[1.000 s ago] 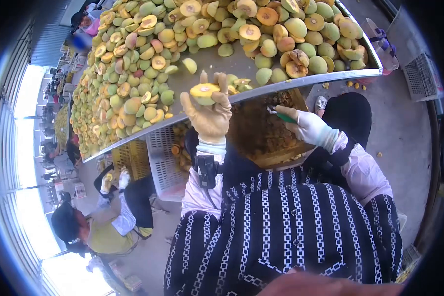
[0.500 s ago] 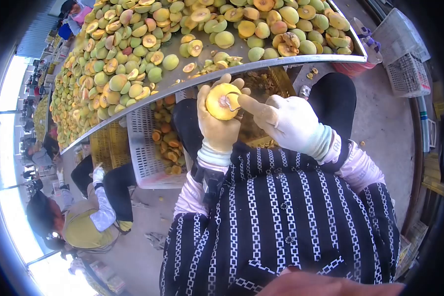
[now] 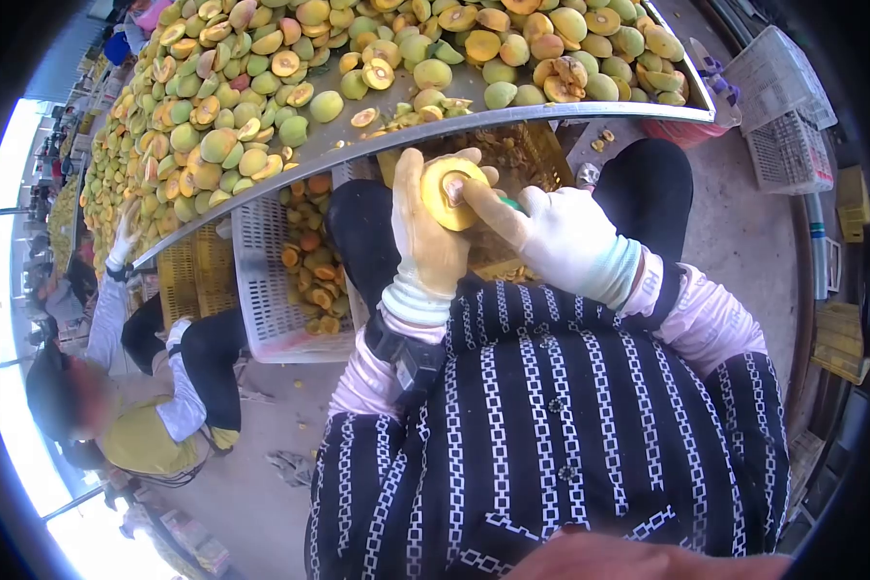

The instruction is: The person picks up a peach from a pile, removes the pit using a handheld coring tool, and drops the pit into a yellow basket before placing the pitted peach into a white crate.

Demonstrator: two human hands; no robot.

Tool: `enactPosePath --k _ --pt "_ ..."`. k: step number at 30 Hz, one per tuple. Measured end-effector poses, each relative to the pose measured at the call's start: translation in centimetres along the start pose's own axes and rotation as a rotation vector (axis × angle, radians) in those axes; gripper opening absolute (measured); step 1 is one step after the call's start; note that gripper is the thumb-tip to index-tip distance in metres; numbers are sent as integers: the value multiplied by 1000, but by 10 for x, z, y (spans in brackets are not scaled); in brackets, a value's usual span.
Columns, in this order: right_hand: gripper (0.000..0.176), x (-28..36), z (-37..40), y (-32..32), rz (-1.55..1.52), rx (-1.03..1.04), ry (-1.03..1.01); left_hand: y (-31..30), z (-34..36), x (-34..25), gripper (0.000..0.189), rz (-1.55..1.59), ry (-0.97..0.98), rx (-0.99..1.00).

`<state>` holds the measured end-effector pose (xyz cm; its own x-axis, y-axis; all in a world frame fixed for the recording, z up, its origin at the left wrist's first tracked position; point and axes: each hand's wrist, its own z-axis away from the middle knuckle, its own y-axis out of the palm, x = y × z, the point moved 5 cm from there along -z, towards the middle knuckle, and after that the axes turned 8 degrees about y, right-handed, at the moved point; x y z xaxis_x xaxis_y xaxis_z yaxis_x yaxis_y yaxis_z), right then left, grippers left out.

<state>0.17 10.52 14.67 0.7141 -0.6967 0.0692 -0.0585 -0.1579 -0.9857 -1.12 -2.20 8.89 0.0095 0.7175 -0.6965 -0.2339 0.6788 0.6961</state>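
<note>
My left hand (image 3: 423, 246), in a stained white glove, holds a halved yellow peach (image 3: 442, 215) with its cut face turned up and the brownish pit area showing in the middle. My right hand (image 3: 563, 237), gloved as well, is closed around a small pitting tool, of which only a bit of the green handle (image 3: 510, 203) shows. Its index finger reaches to the centre of the peach half, and the tool's tip is hidden there. Both hands are above my lap, just below the table edge.
A metal-rimmed table (image 3: 377, 150) bears a large heap of peaches (image 3: 232, 126), whole and halved. Below stand a white crate (image 3: 266, 280) of peach halves and yellow crates (image 3: 195, 275). Stacked white baskets (image 3: 788, 145) stand right. A co-worker (image 3: 150, 425) sits at left.
The right index finger has moved left, over the pit area, covering the curved metal blade seen earlier. The co-worker's gloved hand has reached up to the table. The view has shifted slightly.
</note>
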Motion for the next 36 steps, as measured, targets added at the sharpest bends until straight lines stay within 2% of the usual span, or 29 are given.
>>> enactPosePath --k 4,6,8,10,11,12,14,16,18,19,20,22,24,26,27,28,30,32,33,34,35,36 --pt "75 4 5 16 -77 24 4 -11 -9 -6 55 -126 34 49" --pt "78 5 9 25 -155 -17 32 -11 -13 -3 52 -214 -57 241" --pt "81 8 11 37 -174 54 38 -22 -24 8 51 -211 -179 189" --pt "73 6 12 52 -252 24 118 -28 -25 7 53 -404 -267 210" --pt "70 5 10 56 -294 67 152 -27 -29 0 58 -685 -362 292" --pt "70 3 10 64 -292 78 144 -28 -34 -1 62 -765 -280 231" --pt "73 -5 2 65 -410 -163 74 -31 -40 16 62 -350 -132 77" --pt "69 -12 -7 59 -368 -167 89 -41 -40 29 56 75 -135 -13" --pt "66 -33 -13 45 -1108 -143 451 -58 -40 42 53 526 -282 117" --pt "56 -40 -13 42 -1526 -107 672 -65 -42 44 49 547 -215 60" --pt "47 -52 -15 44 -1590 -93 703 -55 -41 41 49 532 -220 71" --pt "47 -57 -19 48 -1698 89 752 -41 -36 30 47 577 -89 -42" --pt "54 -50 -19 46 -1585 209 821 -29 -36 26 46 567 -86 37" --pt "61 -41 -24 48 -1634 164 765 -11 -32 21 48 282 -25 266" --pt "61 -45 -23 48 -1617 153 741 -3 -28 21 53 77 60 303" --pt "61 -50 -23 49 -1601 144 718 3 -26 17 54 57 104 382" --pt "59 -57 -23 50 -1511 125 676 5 -18 14 57 97 -148 433" --pt "58 -63 -30 56 -1416 125 629 3 -16 7 58 291 -333 426" --pt "56 -64 -39 46 -1069 -111 384 -3 -20 9 56 247 -343 394" --pt "54 -55 -42 35 -712 -328 140 -22 -26 20 47 460 -345 418" --pt "51 -53 -42 21 -896 -196 251 -17 -24 18 46 485 -281 353" --pt "52 -55 -40 13 -1205 -34 425 -8 -22 16 45 509 -213 289"
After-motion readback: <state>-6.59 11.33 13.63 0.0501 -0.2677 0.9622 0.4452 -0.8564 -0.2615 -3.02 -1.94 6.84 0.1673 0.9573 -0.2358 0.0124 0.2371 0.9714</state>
